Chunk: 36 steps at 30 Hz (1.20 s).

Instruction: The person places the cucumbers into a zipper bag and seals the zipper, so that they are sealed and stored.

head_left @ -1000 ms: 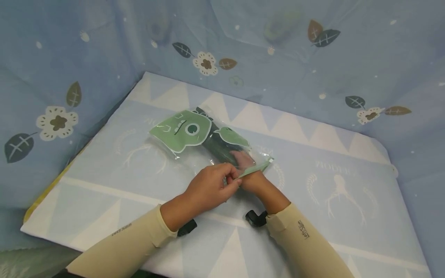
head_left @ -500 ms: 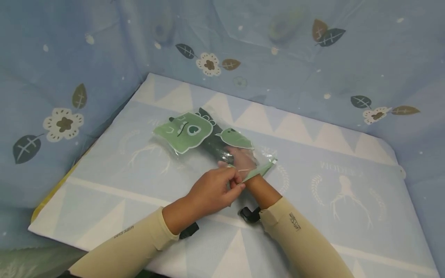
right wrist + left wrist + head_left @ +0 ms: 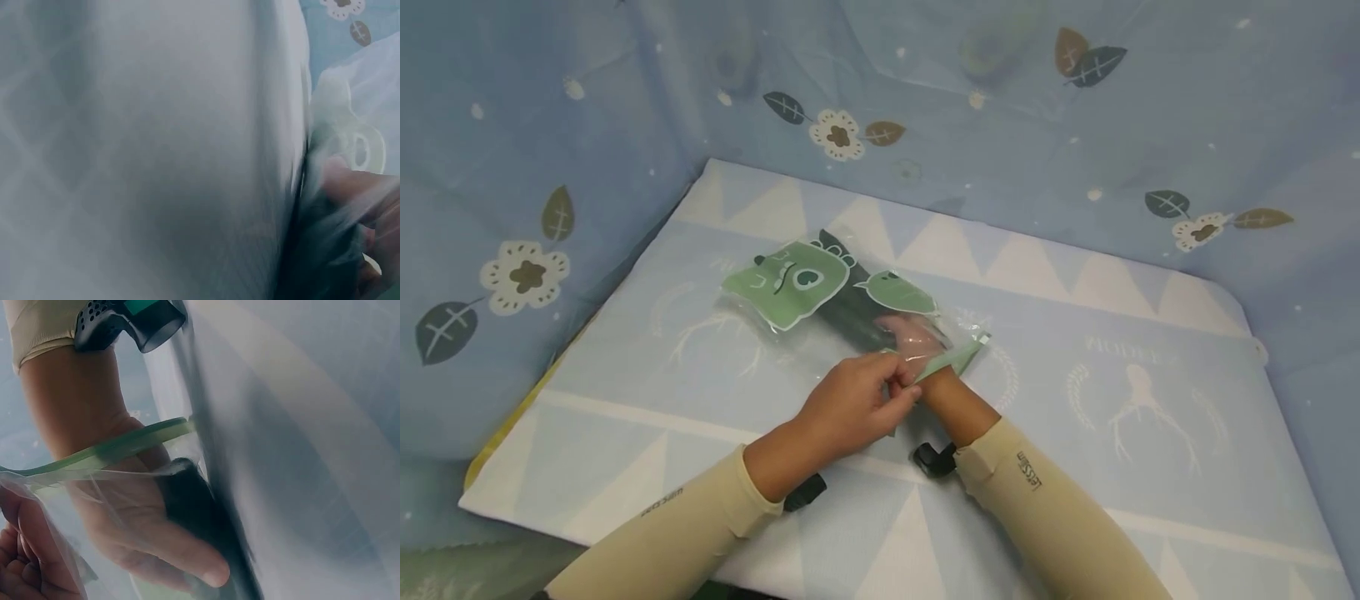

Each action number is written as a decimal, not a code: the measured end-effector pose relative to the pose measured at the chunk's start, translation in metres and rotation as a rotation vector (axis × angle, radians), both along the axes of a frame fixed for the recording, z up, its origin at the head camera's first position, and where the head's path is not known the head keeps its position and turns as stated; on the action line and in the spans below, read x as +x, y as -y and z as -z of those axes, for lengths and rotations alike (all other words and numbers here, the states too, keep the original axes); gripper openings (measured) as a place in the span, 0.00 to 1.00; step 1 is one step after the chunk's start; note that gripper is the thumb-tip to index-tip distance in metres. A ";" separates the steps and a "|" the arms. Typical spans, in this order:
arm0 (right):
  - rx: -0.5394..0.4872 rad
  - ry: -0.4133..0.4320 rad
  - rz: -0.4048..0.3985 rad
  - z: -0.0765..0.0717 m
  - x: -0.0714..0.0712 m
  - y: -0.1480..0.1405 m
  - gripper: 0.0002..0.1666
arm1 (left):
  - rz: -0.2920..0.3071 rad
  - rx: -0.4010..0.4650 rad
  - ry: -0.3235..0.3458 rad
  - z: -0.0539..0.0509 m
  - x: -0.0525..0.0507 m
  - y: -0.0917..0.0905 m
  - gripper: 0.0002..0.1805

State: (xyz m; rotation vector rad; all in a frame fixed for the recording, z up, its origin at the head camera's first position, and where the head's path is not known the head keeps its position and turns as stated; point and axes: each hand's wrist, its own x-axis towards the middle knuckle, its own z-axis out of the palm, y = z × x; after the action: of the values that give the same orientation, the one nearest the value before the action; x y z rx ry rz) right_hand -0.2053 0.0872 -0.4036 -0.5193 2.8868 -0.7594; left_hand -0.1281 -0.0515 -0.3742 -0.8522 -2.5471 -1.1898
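A clear plastic zip bag (image 3: 752, 292) with green cartoon prints lies on the table. Inside it is a dark green cylinder (image 3: 850, 325) of unclear kind, slanting from upper left to lower right. My left hand (image 3: 853, 404) pinches the bag's green-edged mouth between thumb and fingers. Through that mouth my right hand (image 3: 917, 343) reaches in up to the wrist and holds the cylinder's near end. In the left wrist view the thumb of the right hand (image 3: 150, 531) lies along the dark cylinder (image 3: 203, 515). The right wrist view shows the cylinder (image 3: 319, 256) blurred, with fingers over it.
A pale blue patterned cloth covers the table (image 3: 1060, 483). Flowered blue curtains (image 3: 1000, 142) stand around its back and sides. A black camera mount (image 3: 934, 458) sits under the right wrist, and another mount (image 3: 805, 493) under the left.
My right hand first draws back and left along the cylinder inside the bag, with more of it showing through the plastic. The left hand keeps its pinch on the bag's mouth.
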 end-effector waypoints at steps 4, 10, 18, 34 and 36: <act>-0.032 0.003 -0.026 -0.002 0.001 -0.007 0.32 | -0.022 0.010 0.038 -0.001 -0.001 0.000 0.04; -0.198 0.022 0.000 0.001 0.022 -0.035 0.34 | -0.037 0.003 0.087 -0.002 0.000 0.000 0.03; -0.314 0.094 0.111 0.005 0.058 -0.073 0.21 | -0.040 -0.040 0.126 -0.004 -0.001 -0.001 0.04; -0.760 0.251 0.440 0.006 0.094 -0.148 0.27 | -0.049 -0.039 0.158 0.003 0.007 0.006 0.05; -0.810 0.249 0.452 0.007 0.100 -0.154 0.28 | -0.044 -0.042 0.165 0.004 0.008 0.007 0.05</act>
State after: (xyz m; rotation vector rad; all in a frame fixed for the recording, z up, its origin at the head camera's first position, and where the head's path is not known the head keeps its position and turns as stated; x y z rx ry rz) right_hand -0.1051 0.2410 -0.4106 0.1935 2.3766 -1.9128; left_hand -0.1199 -0.0581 -0.3783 -0.7310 -2.7148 -1.2454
